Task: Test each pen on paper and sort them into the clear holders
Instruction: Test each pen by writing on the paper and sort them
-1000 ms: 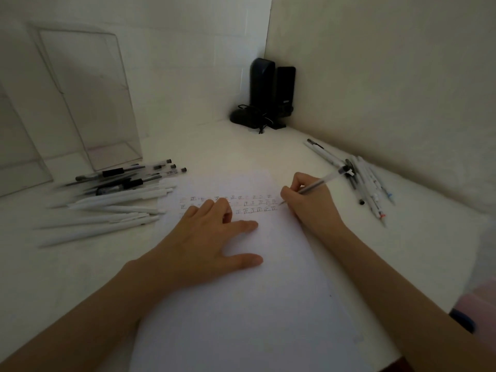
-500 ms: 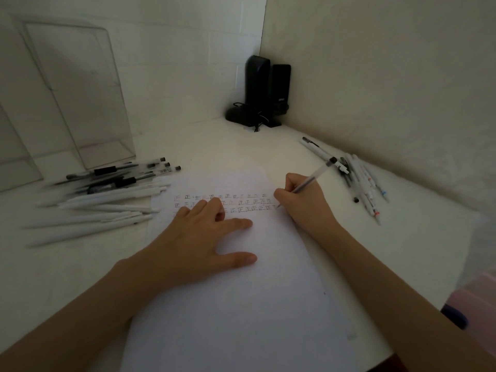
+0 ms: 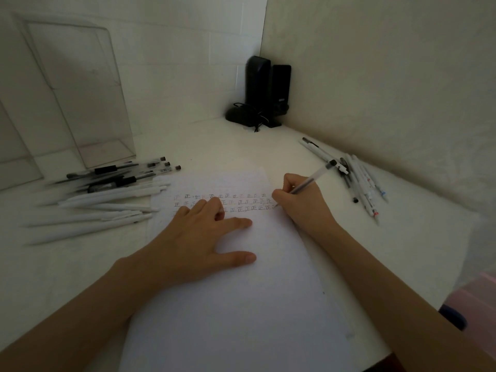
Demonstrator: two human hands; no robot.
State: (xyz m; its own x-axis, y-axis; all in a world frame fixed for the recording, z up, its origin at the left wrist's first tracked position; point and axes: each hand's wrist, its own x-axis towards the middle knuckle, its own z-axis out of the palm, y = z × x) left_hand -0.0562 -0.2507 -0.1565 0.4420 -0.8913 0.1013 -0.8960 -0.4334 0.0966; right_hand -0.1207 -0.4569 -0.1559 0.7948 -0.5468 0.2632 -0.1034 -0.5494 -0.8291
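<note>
A white sheet of paper (image 3: pixel 241 304) lies on the table with three rows of small written marks (image 3: pixel 241 202) near its top. My right hand (image 3: pixel 303 205) grips a clear pen (image 3: pixel 312 180), its tip on the paper at the right end of the third row. My left hand (image 3: pixel 198 242) rests flat on the paper, fingers spread over the marks. A clear holder (image 3: pixel 80 98) stands at the back left, and part of a second one (image 3: pixel 13 154) shows at the left edge. Both look empty.
A pile of white and black pens (image 3: pixel 107 194) lies left of the paper. Several more pens (image 3: pixel 357 178) lie to the right near the wall. Black speakers (image 3: pixel 265 89) with a cable stand in the back corner. A pink object (image 3: pixel 480 299) sits at the right edge.
The pen tip stays at the right end of the rows with only small writing motion. My left hand keeps its place on the paper.
</note>
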